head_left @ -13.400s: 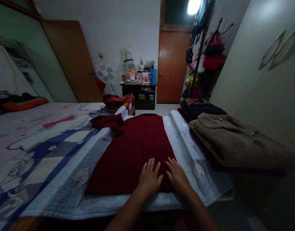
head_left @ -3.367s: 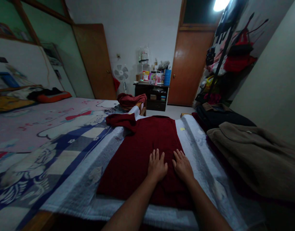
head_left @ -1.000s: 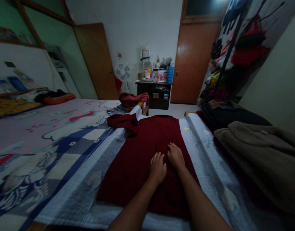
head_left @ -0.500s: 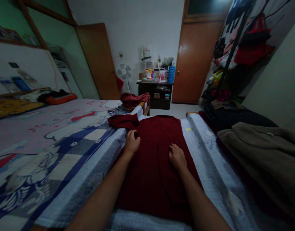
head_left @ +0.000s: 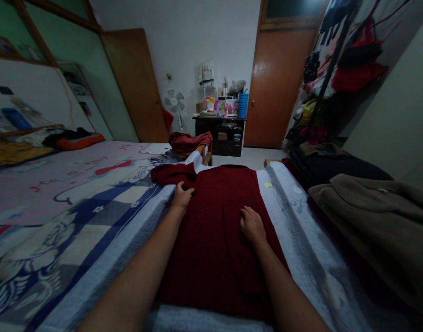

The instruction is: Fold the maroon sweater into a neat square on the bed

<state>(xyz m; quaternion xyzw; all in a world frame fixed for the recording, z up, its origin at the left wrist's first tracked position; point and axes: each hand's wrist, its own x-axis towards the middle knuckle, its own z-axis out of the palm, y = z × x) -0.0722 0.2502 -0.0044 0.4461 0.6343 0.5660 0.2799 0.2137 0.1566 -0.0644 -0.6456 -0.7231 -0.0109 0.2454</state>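
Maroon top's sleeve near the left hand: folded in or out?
Out: that sleeve juts sideways past the top's body, over the bedding.

One head-worn camera gives this view: from above and behind the near edge of the dark red garment (head_left: 211, 230), quite close, it looks forward and down along its length.

I face a low black wooden cabinet (head_left: 227, 148), a white plastic pedestal fan (head_left: 174, 101) to its left, an orange-brown wooden door (head_left: 279, 90) to its right.
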